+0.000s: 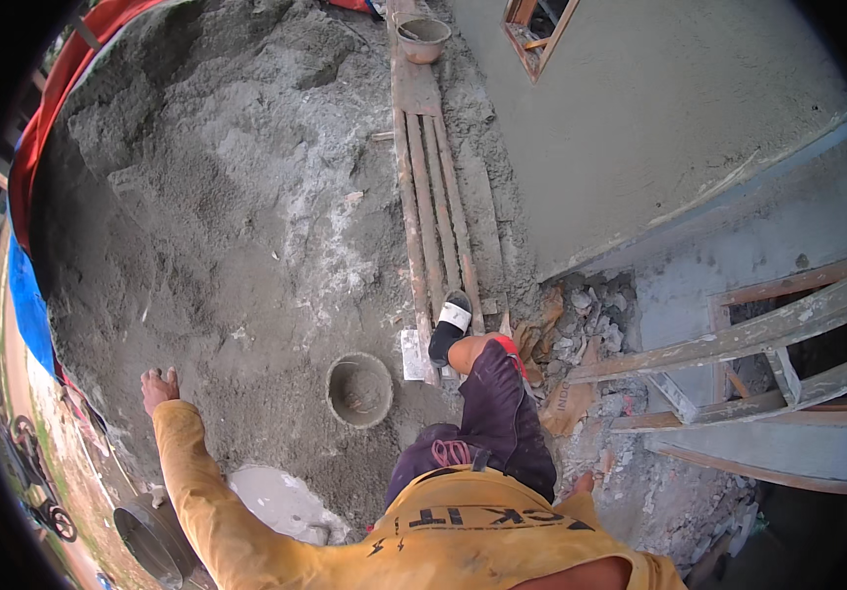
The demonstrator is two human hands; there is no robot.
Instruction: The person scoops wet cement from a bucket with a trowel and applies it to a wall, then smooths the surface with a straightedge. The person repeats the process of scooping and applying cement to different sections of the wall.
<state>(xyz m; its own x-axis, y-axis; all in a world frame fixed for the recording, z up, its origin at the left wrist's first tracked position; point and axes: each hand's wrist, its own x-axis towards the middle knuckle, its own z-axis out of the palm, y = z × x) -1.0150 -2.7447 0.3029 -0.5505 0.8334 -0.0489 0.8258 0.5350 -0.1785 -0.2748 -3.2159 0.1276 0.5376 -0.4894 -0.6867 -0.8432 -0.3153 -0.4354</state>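
My left hand reaches out to the left over the grey sand or mortar heap, fingers apart and holding nothing. Of my right hand only a small bit shows beside my yellow sleeve, low at the right; its fingers are mostly hidden. Between my left arm and my leg a round grey bucket rests on the mortar. My foot in a black and white slide sandal is on the near end of the wooden planks.
A basin sits at the planks' far end. Right are a plastered wall, a wooden ladder, rubble and a torn paper sack. Another bucket lies lower left. Red tarp and blue tarp edge the heap.
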